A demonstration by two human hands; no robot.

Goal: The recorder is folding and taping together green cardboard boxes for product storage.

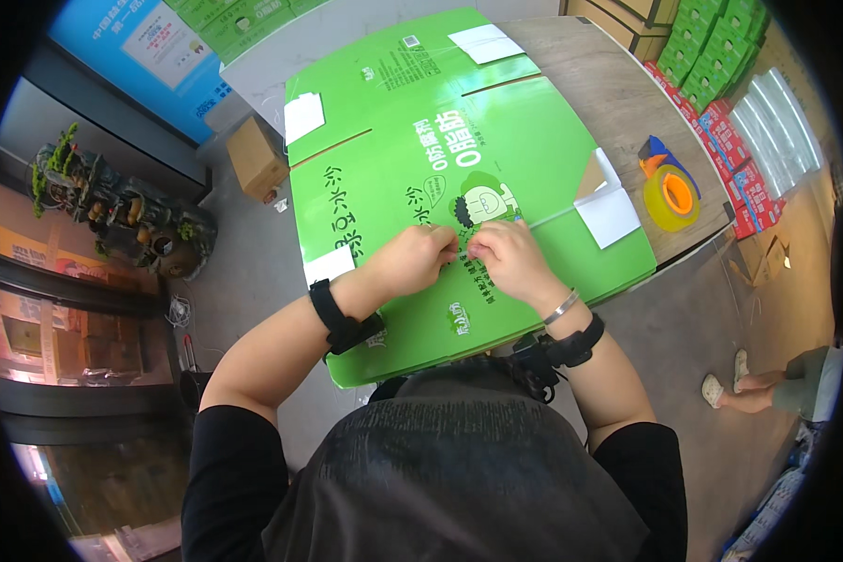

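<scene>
Your left hand (420, 255) and right hand (504, 253) are curled, fingertips pinched together, touching on the flattened green carton (393, 140) on the table (609, 94).

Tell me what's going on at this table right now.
A person leans over a flattened green carton lying on a wooden table. The left hand and the right hand meet at the carton's near middle, fingertips pinching at something small on its surface; what it is cannot be made out. A roll of yellow tape sits at the table's right edge, untouched. Stacks of green boxes stand beyond.
</scene>
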